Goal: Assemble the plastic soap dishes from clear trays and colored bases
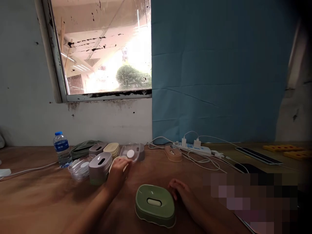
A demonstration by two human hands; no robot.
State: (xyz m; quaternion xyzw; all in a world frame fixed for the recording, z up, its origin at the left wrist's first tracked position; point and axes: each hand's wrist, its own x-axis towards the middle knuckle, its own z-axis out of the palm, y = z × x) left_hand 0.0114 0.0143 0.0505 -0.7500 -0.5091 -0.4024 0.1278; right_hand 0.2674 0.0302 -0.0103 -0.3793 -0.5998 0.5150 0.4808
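A green oval box [155, 203] with a slot in its top, perhaps a tissue box, stands in front of me on the brown table. Just to its right, my right hand [180, 190] is loosely curved and holds nothing. My left hand [120, 167] reaches forward to the group of boxes, its fingers closed at the edge of a tilted clear plastic lid [125, 152] with a round white label. Beside that hand are a mauve slotted box [100, 165] and a cream box [111, 148], with another mauve box [97, 148] behind.
Clear plastic pieces [79, 169] and a water bottle [62, 151] stand at the left. Toward the back lie a peach slotted box [173, 153], a power strip [195, 148] with loose white cables, and a phone [258, 156]. Yellow perforated pieces [280, 148] lie far right.
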